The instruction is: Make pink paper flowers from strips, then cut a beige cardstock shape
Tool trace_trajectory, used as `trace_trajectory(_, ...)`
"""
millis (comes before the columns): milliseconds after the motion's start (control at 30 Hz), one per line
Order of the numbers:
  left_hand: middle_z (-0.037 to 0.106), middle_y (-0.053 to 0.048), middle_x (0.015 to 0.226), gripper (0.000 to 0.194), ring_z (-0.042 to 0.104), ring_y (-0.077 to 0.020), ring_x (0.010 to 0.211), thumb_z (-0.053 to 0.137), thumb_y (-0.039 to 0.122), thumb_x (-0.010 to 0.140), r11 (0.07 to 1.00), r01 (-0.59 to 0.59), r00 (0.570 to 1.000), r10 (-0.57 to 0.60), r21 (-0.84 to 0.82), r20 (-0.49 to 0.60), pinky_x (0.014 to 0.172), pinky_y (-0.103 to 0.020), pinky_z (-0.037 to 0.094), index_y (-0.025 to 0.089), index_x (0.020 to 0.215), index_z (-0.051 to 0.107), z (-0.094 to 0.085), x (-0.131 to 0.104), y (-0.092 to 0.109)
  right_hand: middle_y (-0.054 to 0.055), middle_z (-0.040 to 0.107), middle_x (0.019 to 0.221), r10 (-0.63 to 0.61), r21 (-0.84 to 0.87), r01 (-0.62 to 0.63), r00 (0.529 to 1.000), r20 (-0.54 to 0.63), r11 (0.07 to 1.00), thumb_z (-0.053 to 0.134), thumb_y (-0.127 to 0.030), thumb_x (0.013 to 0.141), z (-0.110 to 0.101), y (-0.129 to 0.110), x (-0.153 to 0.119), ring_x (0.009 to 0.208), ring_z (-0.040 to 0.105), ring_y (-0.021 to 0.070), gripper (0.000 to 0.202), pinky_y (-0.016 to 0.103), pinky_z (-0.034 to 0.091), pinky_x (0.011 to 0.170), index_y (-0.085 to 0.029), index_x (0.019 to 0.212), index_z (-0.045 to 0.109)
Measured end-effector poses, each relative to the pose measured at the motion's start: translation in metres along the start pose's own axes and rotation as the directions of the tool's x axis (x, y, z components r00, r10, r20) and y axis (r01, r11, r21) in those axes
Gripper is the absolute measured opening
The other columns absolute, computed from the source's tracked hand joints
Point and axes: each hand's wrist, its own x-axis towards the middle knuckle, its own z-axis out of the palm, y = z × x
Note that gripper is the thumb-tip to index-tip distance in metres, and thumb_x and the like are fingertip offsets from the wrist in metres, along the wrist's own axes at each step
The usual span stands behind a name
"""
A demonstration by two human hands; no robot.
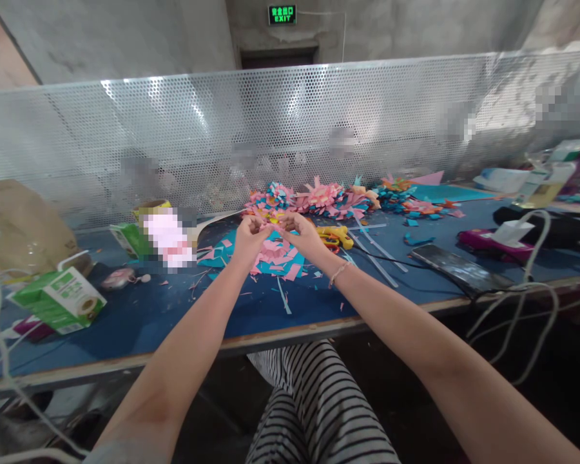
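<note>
The left hand (251, 233) and right hand (300, 233) pinch a small pink paper piece (269, 227) between them, neither nearer, by the pink scraps (273, 251) on the desk (169, 322); its long axis I cannot tell

From here, the left hand (252, 234) and right hand (301, 234) nearly meet above pink paper scraps (274, 255) on the blue desk (145, 309) (a yellow tool (337, 236) lies near).
</note>
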Motion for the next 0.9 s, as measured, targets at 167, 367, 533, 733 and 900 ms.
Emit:
trace_trajectory(167,0.048,0.005,0.059,0.028,0.046,-0.0085,0.055,0.069,0.026,0.058,0.999,-0.025,0.999,0.023,0.039,0.043,0.055,-0.023,0.038,0.019,0.066,0.043,0.0017,-0.0015,0.0031,-0.001,0.051,0.073,-0.038,-0.020,0.037,0.999,-0.022,0.999,0.058,-0.030,0.073,0.0016,-0.0022,-0.0028,0.070,0.051,0.0129,0.022,0.031,0.045,0.069,-0.020,0.091,0.049)
trace_trajectory(367,0.052,0.003,0.063,0.030,0.050,-0.0101,0.059,0.073,0.029,0.058,0.998,-0.058,0.991,0.057,0.004,0.118,0.059,-0.025,0.040,0.019,0.067,0.046,0.0050,-0.0036,0.0067,-0.001,0.049,0.073,-0.045,-0.075,0.040,0.997,-0.063,0.996,0.055,-0.021,0.071,0.0017,-0.0030,-0.0035,0.070,0.049,0.0128,0.022,0.028,0.042,0.065,-0.020,0.091,0.046)
trace_trajectory(533,0.055,0.002,0.065,0.030,0.053,-0.0120,0.062,0.074,0.032,0.059,0.997,-0.064,0.989,0.058,0.038,0.139,0.061,-0.027,0.042,0.019,0.070,0.049,0.0056,-0.0048,0.0074,-0.001,0.050,0.074,-0.040,-0.090,0.032,0.996,-0.083,0.995,0.052,-0.017,0.069,0.0025,-0.0019,-0.0034,0.071,0.050,0.0133,0.024,0.029,0.042,0.066,-0.019,0.092,0.046)
trace_trajectory(733,0.062,-0.002,0.076,0.028,0.059,-0.0150,0.074,0.073,0.027,0.059,0.998,-0.062,0.981,0.060,0.006,0.185,0.071,-0.030,0.044,0.018,0.077,0.053,0.0048,-0.0036,0.0077,-0.001,0.051,0.075,-0.025,-0.119,0.012,0.993,-0.112,0.993,0.049,-0.013,0.065,0.0010,-0.0016,-0.0039,0.072,0.050,0.0138,0.026,0.029,0.041,0.068,-0.019,0.090,0.047)
trace_trajectory(900,0.057,0.000,0.067,0.020,0.055,-0.0126,0.064,0.071,0.023,0.059,1.000,0.000,0.995,-0.003,0.031,0.099,0.064,-0.027,0.043,0.018,0.070,0.056,0.0023,-0.0013,0.0073,-0.001,0.051,0.075,0.024,-0.112,-0.040,0.990,-0.138,0.993,0.049,-0.014,0.065,-0.0012,-0.0022,-0.0025,0.071,0.049,0.0136,0.024,0.028,0.041,0.068,-0.020,0.088,0.047)
